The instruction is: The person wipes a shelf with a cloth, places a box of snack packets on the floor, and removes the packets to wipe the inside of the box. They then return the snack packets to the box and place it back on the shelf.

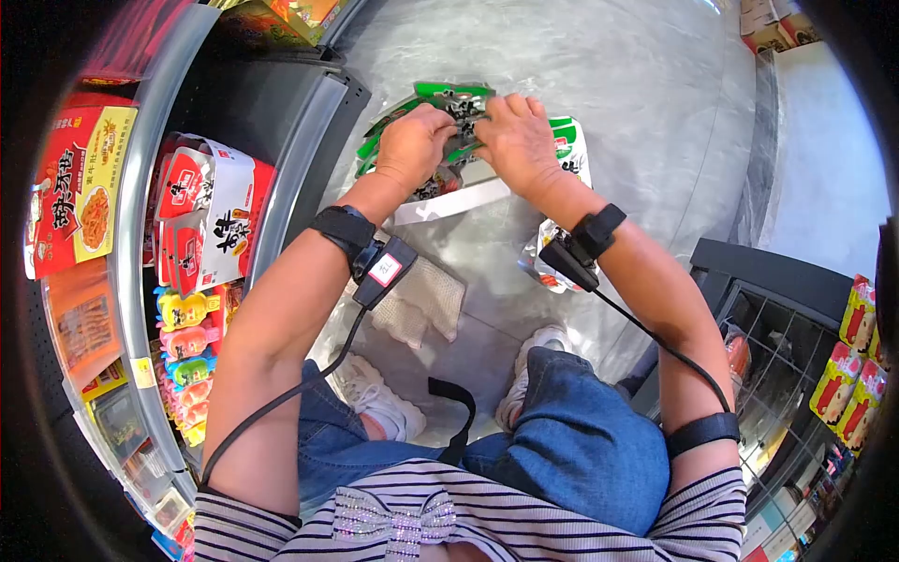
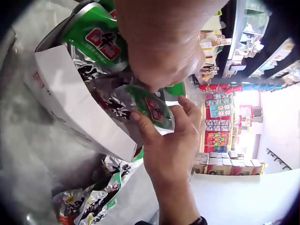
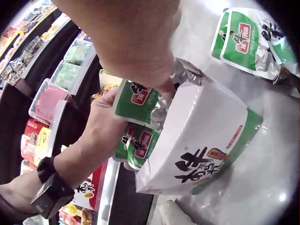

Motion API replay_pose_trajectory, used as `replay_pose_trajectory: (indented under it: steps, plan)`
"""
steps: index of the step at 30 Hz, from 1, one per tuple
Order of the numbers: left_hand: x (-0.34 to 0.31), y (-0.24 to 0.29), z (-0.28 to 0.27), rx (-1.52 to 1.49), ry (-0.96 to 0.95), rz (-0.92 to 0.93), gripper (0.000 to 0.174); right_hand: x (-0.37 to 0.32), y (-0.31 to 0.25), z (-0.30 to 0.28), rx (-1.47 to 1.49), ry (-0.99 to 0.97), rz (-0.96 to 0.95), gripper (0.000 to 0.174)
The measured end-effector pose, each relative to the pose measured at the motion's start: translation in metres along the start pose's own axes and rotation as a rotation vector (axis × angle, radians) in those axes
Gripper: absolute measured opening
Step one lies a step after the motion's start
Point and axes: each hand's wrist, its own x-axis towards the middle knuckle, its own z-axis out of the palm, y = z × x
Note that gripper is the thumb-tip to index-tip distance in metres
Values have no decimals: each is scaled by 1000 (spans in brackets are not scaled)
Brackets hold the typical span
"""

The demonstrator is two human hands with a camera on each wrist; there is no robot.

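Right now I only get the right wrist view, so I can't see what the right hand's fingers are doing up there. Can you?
Observer: Yes. In the left wrist view the right hand has its thumb on the face of a green-and-silver snack packet, fingers at its edge.
Operator: And where are the feet, compared with the white box?
Observer: The head view shows white sneakers planted apart, nearer the body than the white box.
Operator: Anything beside the right arm?
Observer: A dark rack with a wire grid, seen in the head view.
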Motion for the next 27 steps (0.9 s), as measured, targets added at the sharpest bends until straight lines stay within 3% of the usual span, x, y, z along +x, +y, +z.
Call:
replay_pose_trajectory:
  steps: [3, 6, 9, 15, 18, 21, 22, 26, 27]
  plan:
    - [1, -2, -1, -35, -44, 47, 8, 2, 6, 4, 11, 158, -82, 15]
    - [1, -4, -2, -70, -27, 50, 10, 4, 15, 8, 93, 15, -173, 16]
    - [-5, 8, 2, -137, 276, 174, 11, 6, 22, 11, 220, -89, 72, 18]
    - [-29, 22, 4, -619, 113, -308, 39, 10, 33, 12, 378, -153, 87, 17]
    - [-28, 19, 11, -587, 343, -71, 55, 10, 36, 14, 482, -94, 173, 16]
    - [-35, 11, 16, -508, 248, 6, 61, 10, 38, 17, 469, -87, 137, 15]
    - [-37, 9, 18, -532, 220, -97, 55, 10, 39, 18, 480, -81, 118, 14]
    - [-32, -3, 20, -352, -266, -396, 50, 3, 36, 16, 494, -34, 96, 12]
    - [-29, -3, 21, -296, -264, -308, 52, 1, 33, 13, 493, -18, 99, 12]
